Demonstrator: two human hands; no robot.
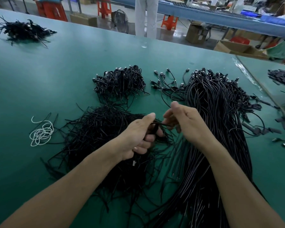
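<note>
looped cable (155,129) I grip: black | my flat tabletop (56,71): plain teal-green | long rubber-coated cables (220,112): black, silver plug tips | heap of thin wire ties (97,137): all black | loose coil of cord (41,134): white | plastic stools (104,7): orange-red | cardboard boxes (196,33): brown

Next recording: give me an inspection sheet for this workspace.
Surface: green table.
Job's things: black strand held between both hands, above a pile of thin strands.
Clutter: white cord coiled at left; far black heap at the far left.
Hands: left hand grips the strand; right hand pinches its other end.
Cables: long cable bundle on the right; coiled cable heap behind the hands.
Surroundings: standing person, orange stools, cardboard boxes, fan.
</note>
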